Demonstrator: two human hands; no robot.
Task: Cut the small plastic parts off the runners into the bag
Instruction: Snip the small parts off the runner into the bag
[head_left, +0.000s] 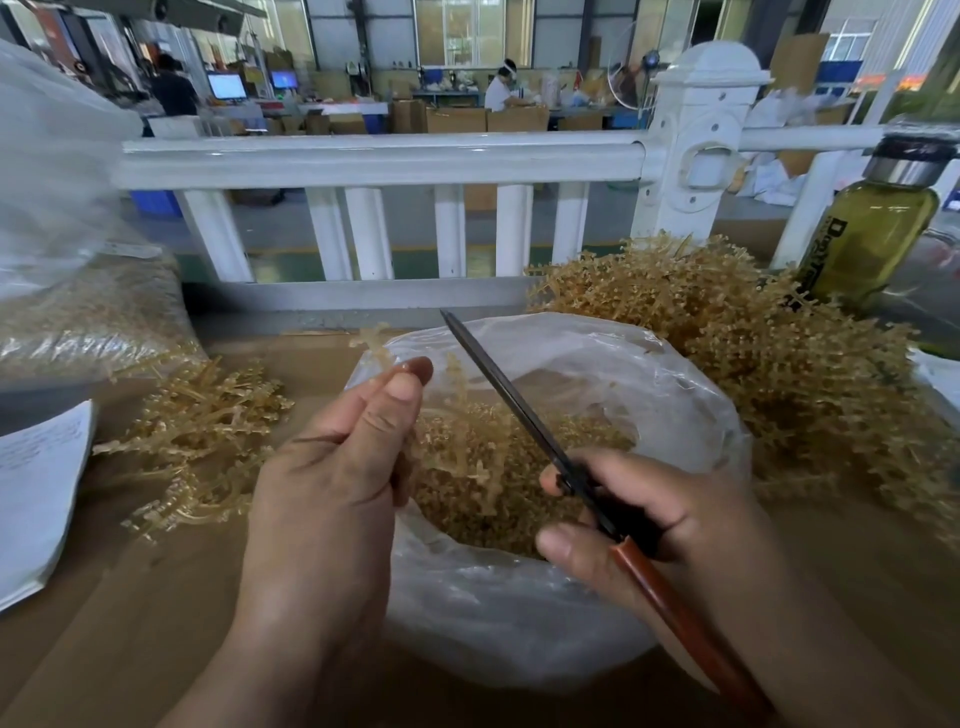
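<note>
This is a factory floor. Far beyond the left hand (332, 467), past a white railing (374, 161), a person (498, 93) works among cardboard boxes (457, 119) and lit monitors (226, 85). Heaped plastic runners (769, 332) lie right of the right hand (649, 514).

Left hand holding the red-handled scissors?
No, the right hand grips the red-handled scissors; the left hand pinches a tan plastic runner.

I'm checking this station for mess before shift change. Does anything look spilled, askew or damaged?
Nothing stands out. The cut parts sit inside the open bag. The left hand pinches a runner above it; the right hand holds the scissors. The bottle leans, probably just lens distortion.
</note>
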